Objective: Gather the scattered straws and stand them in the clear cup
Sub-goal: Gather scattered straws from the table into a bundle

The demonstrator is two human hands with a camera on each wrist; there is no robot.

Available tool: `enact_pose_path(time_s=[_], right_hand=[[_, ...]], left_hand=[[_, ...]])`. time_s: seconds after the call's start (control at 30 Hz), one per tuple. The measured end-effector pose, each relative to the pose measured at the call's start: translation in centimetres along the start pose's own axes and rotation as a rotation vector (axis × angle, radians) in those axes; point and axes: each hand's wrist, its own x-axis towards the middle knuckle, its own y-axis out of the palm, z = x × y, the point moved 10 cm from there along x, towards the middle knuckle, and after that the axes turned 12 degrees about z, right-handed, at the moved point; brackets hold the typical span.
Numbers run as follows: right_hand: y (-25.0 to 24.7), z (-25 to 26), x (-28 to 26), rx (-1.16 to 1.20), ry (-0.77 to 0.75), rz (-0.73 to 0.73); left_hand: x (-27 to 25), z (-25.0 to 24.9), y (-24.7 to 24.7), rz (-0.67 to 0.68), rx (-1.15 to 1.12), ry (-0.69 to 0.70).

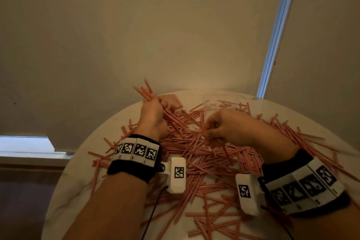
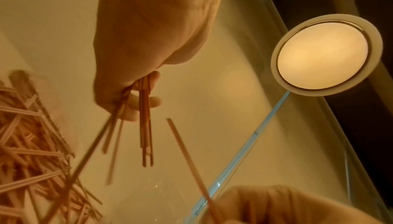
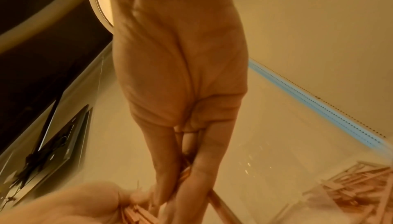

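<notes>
We see a round white table (image 1: 64,191) strewn with red-and-white striped straws (image 1: 196,154), which lie crossed in a loose heap across most of its top. The left hand (image 1: 152,117) is raised over the far left edge of the table, its fingers curled round a bundle of straws (image 1: 145,90) whose ends fan out beyond the fist toward the wall; in the left wrist view the same bundle (image 2: 145,126) hangs from the closed fingers (image 2: 136,103). The right hand (image 1: 224,126) hovers over the middle of the heap with thumb and forefinger pinched on a single straw (image 2: 187,157), which the left wrist view shows slanting up from that hand. In the right wrist view the fingers (image 3: 202,165) press together round the thin straw, just beside the left hand's bundle. The clear cup (image 1: 216,101) stands near the far rim of the table; its outline is faint, and we cannot tell whether it holds any straws. Both wrists carry black bands with white marker tiles (image 1: 136,151). A round ceiling lamp (image 2: 323,57) shows in the left wrist view.
</notes>
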Motion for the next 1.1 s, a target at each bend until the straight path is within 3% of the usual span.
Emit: enact_pose_path(time_s=[0.17, 0.3, 0.37, 0.43, 0.53, 0.63, 0.77, 0.83, 0.97, 1.1], right_hand=[[-2.5, 0.1, -1.2, 0.12, -0.019, -0.131], [-3.6, 1.7, -1.8, 0.143, -0.113, -0.256], [-3.1, 2.5, -1.6, 0.076, -0.132, -0.252], [-2.3, 2.7, -1.3, 0.012, -0.114, -0.206], [-2.1, 1.8, -1.6, 0.143, -0.075, -0.128], [-4.2, 1.6, -2.8, 0.255, -0.107, -0.247], [-7.4, 1.4, -4.6, 0.279, -0.118, -0.61], [-7.8, 1.2, -4.9, 0.297, -0.112, -0.709], [-7.5, 0.7, -4.5, 0.301, -0.091, -0.715], [-7.3, 1.0, -4.5, 0.295, -0.131, -0.696]], left_hand=[[0.4, -0.7, 0.4, 0.026, 0.065, 0.092], [-1.0, 1.7, 5.3, 0.228, 0.382, 0.03], [-1.9, 3.0, 7.7, 0.342, 0.531, 0.022], [-2.2, 3.2, 8.3, 0.341, 0.583, 0.044], [-1.9, 2.1, 6.7, 0.197, 0.499, 0.076], [-1.9, 1.7, 5.8, 0.167, 0.382, 0.045], [-3.6, 3.1, 9.0, 0.355, 0.307, -0.027], [-5.0, 4.0, 11.1, 0.469, 0.376, -0.04], [-6.5, 5.1, 12.8, 0.563, 0.564, -0.012], [-6.6, 5.8, 12.6, 0.563, 0.48, -0.084]])
